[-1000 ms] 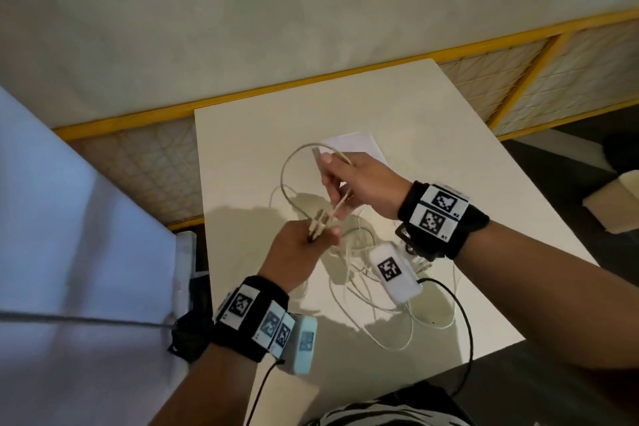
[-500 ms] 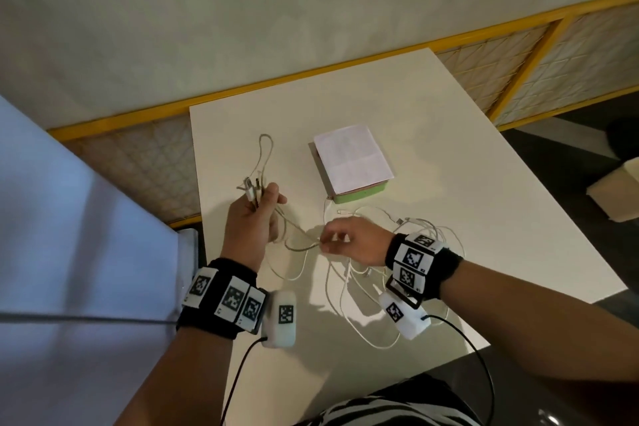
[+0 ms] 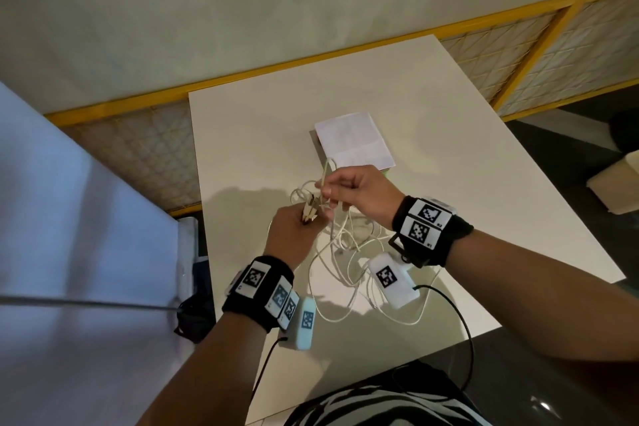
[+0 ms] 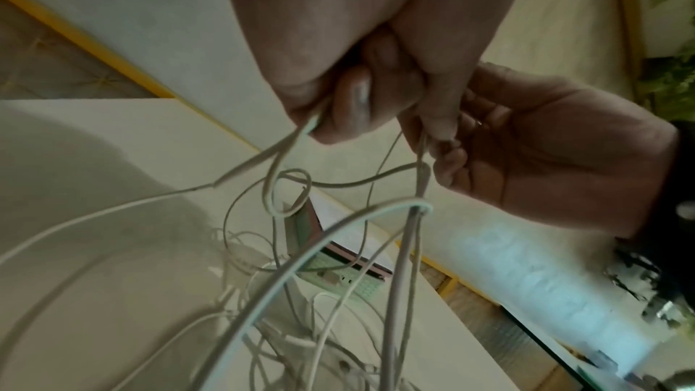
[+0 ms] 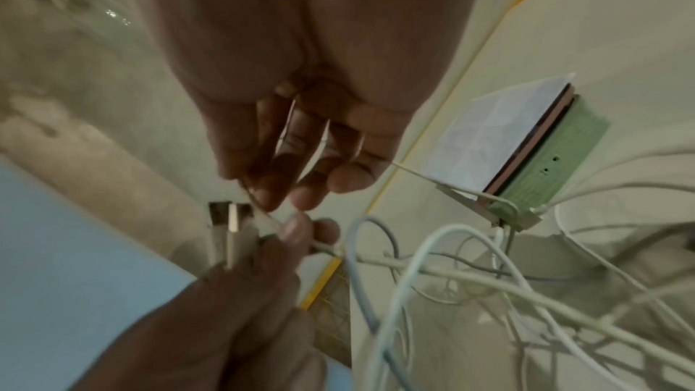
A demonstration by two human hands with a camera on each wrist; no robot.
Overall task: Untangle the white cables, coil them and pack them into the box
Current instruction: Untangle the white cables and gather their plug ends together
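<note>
A tangle of white cables [image 3: 345, 252] lies on the cream table [image 3: 242, 149] and hangs from both hands. My left hand [image 3: 294, 228] grips a bunch of cable ends, whose plugs [image 3: 311, 209] stick up out of the fist. My right hand [image 3: 349, 188] pinches a cable loop [image 3: 326, 166] just above and to the right of them. In the left wrist view the strands [image 4: 410, 219] drop from my left hand [image 4: 357, 94] toward the table. In the right wrist view my right hand's fingers [image 5: 300, 183] meet the left hand [image 5: 263, 278] at the plugs [image 5: 231, 219]. The box [image 3: 354, 142], green-sided under a white lid, sits behind the hands.
The table's near edge [image 3: 380, 367] lies close to my body, and a black cord [image 3: 463, 322] trails from my right wrist over it. A yellow rail [image 3: 311, 59] runs along the wall behind the table. At the far right a pale box [image 3: 619, 183] stands on the dark floor.
My left hand has come back right and toward the middle with its cable ends. The right hand has risen from the table to meet it, pinching a loop in front of the box.
</note>
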